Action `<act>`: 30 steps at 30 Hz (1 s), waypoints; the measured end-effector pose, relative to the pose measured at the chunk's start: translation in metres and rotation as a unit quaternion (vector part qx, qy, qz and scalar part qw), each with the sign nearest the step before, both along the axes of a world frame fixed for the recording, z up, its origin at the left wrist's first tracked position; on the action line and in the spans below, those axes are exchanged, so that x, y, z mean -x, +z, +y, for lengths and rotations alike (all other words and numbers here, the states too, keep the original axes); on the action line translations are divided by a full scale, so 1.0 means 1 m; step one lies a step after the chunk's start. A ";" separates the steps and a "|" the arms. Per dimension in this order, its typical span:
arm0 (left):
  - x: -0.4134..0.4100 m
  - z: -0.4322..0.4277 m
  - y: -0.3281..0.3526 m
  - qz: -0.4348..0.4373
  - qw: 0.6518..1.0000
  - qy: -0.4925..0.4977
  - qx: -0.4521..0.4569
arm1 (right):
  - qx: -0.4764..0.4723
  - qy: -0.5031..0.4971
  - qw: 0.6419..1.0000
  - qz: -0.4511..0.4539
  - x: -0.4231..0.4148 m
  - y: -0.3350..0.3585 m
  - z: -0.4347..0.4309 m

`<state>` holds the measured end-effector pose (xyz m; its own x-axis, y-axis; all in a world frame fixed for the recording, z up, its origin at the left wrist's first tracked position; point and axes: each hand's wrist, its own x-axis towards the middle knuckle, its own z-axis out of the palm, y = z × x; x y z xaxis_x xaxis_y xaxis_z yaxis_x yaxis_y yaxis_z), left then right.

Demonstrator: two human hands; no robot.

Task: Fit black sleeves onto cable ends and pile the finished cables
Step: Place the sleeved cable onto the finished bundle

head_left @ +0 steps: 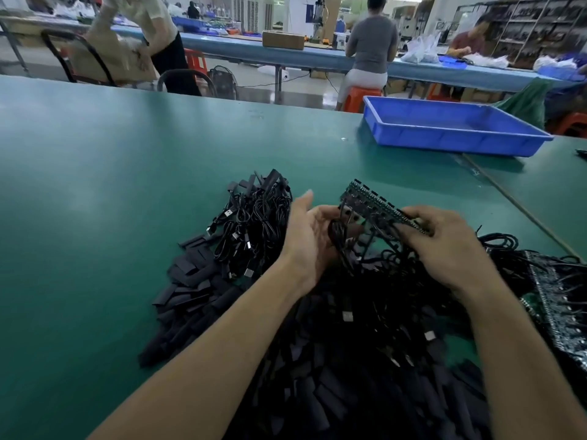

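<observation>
My right hand (444, 246) grips a long green strip of circuit boards (371, 203) with black cables hanging from it. My left hand (309, 236) is at the strip's near end, its fingers curled round a cable (338, 236) there, thumb pointing up. A heap of loose black sleeves (197, 290) spreads across the green table (95, 185) in front of me and under my forearms. A pile of coiled black cables (254, 220) with metal plugs lies just left of my left hand.
A blue plastic tray (451, 128) stands at the back right of the table. More strips with cables (559, 300) lie at the right edge. Beyond the table, people work at a long bench, with chairs and orange stools.
</observation>
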<state>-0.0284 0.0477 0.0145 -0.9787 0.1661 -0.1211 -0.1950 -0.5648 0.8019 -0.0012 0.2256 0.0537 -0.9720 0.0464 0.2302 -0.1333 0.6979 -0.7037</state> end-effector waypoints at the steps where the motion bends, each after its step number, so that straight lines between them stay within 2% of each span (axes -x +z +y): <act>1: 0.001 0.001 -0.003 0.028 0.997 0.011 0.067 | -0.044 -0.007 0.999 -0.015 0.002 0.004 0.005; 3: 0.000 0.003 -0.011 0.094 0.976 0.045 0.191 | -0.115 -0.009 0.992 -0.058 0.008 0.010 0.009; 6: 0.000 0.001 -0.023 0.138 0.951 0.071 0.268 | -0.164 -0.003 0.978 -0.130 0.010 0.012 0.003; 8: 0.003 -0.002 -0.027 0.129 0.940 0.071 0.309 | -0.205 -0.022 0.970 -0.129 0.009 0.008 -0.003; 13: 0.003 0.006 -0.028 0.152 0.941 0.076 0.293 | -0.215 -0.029 0.976 0.013 0.003 0.006 -0.029; 15: 0.000 0.015 -0.026 0.159 0.949 0.065 0.264 | -0.213 -0.016 0.976 0.034 0.006 0.007 -0.033; 20: -0.008 0.030 -0.036 0.133 0.964 0.038 0.226 | -0.212 -0.035 0.974 -0.066 0.013 0.006 -0.020; 23: -0.010 0.028 -0.048 0.110 0.969 0.022 0.219 | -0.211 0.004 0.972 -0.105 0.013 0.001 -0.011; 27: -0.011 0.025 -0.046 0.127 0.956 0.011 0.264 | -0.130 0.057 0.981 -0.128 0.015 -0.010 -0.006; 30: -0.014 0.024 -0.044 0.132 0.959 0.030 0.251 | -0.086 0.073 0.987 -0.118 0.016 -0.023 -0.006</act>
<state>-0.0149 0.0715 -0.0299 -0.9921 0.0944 0.0821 0.0727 -0.0992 0.9924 -0.0170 0.2200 0.0306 -0.9929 -0.1185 -0.0116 -0.0878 0.7949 -0.6003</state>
